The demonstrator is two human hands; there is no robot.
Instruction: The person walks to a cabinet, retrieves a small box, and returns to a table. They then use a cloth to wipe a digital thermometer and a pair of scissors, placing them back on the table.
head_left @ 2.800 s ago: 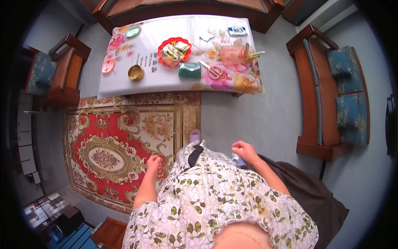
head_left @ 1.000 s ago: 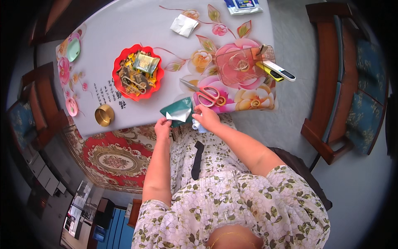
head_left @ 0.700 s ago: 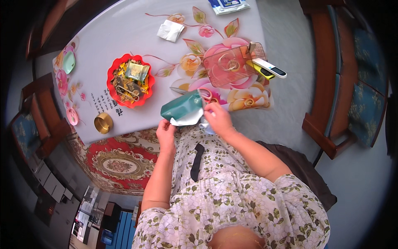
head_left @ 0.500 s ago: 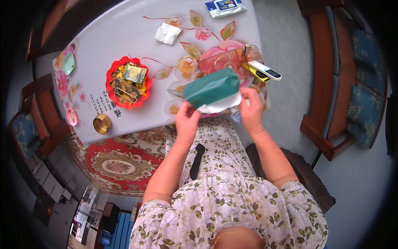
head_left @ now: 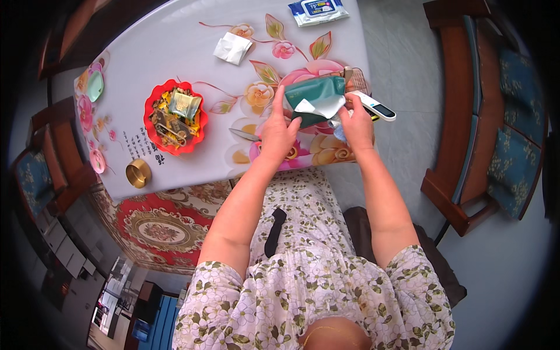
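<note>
A green tissue case (head_left: 309, 88) with a white tissue (head_left: 324, 107) poking from its opening is held just above the right part of the table. My left hand (head_left: 279, 132) grips its left end, thumb in front and fingers along the side. At the other end, my right hand (head_left: 357, 125) is closed, with its fingertips by the tissue and the case's edge. A crumpled pale blue cloth-like piece (head_left: 339, 132) hangs beneath those fingers, partly hidden by them. Behind the case lie a brownish see-through tray (head_left: 358, 78) and a white handheld device (head_left: 378, 107) with a dark screen.
A red scalloped bowl (head_left: 202, 125) of wrapped snacks stands left on the flowered tablecloth (head_left: 216, 146). Near it sits a gold-coloured cup (head_left: 139, 173). Farther back are a folded white tissue (head_left: 233, 48) and a wet-wipes pack (head_left: 318, 11). A wooden bench (head_left: 452, 116) is at right.
Both hands have moved forward and slightly right with the tissue case, which is now over the see-through tray. My left hand has turned more upright along the case's end.
</note>
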